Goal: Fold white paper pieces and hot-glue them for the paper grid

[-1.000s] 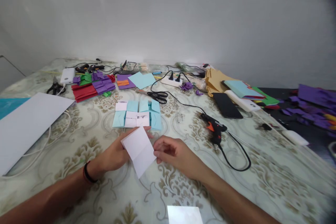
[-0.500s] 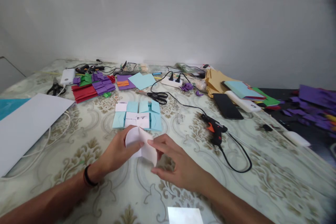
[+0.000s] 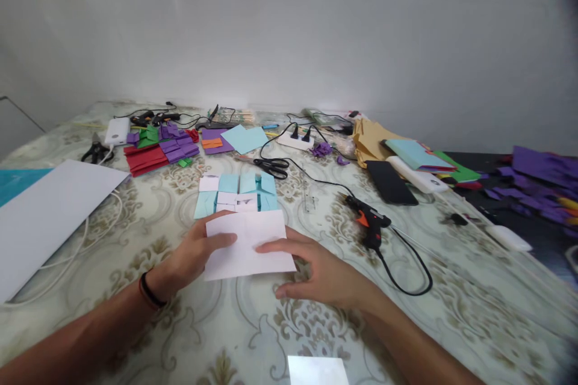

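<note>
A white sheet of paper point(image 3: 247, 261), creased down its middle, is held up flat between both hands over the table. My left hand point(image 3: 194, 255) grips its left side, thumb on the front and fingers behind. On the right edge, my right hand point(image 3: 311, 264) pinches the sheet between the index finger in front and other fingers behind; its thumb sticks out below, off the paper. Just beyond lie folded light blue and white paper pieces point(image 3: 266, 185), partly covered by the sheet. Near the front edge of view is a small white paper piece point(image 3: 318, 370).
A hot glue gun point(image 3: 372, 219) with its cord lies to the right. Scissors point(image 3: 273, 166), a power strip point(image 3: 295, 141) and a black phone point(image 3: 391, 183) are farther back. A large white sheet point(image 3: 54, 222) is at left, coloured paper strips point(image 3: 147, 159) behind it.
The white paper was bent and folded up between my hands; now it is opened out flat. My right hand has shifted slightly right, and the left slightly left.
</note>
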The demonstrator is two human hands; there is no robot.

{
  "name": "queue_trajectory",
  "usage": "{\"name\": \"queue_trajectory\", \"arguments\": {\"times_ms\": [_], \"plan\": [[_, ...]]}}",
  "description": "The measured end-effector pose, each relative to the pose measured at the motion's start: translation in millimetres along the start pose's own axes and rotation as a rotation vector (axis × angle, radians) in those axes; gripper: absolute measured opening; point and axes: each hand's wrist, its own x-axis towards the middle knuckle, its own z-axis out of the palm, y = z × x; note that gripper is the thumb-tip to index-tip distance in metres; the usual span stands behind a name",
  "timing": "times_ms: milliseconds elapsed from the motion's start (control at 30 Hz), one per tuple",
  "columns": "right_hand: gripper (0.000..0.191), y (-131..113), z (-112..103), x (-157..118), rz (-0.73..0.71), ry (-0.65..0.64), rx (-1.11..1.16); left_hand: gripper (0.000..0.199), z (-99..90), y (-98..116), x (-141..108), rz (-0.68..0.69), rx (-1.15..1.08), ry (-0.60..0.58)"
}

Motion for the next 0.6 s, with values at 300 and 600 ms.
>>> {"name": "queue_trajectory", "arguments": {"times_ms": [300,600], "plan": [[0.038,-0.2,5.8,-0.7,-0.076,0.013,0.109,0.046,3.6,3.9,-5.6,-0.023,-0.038,-0.087],[0.046,-1.8,-4.9,-1.6,-0.012,0.168,-0.011,0.041,0.9,-2.4,7.3,0.040,-0.014,0.063]]}}
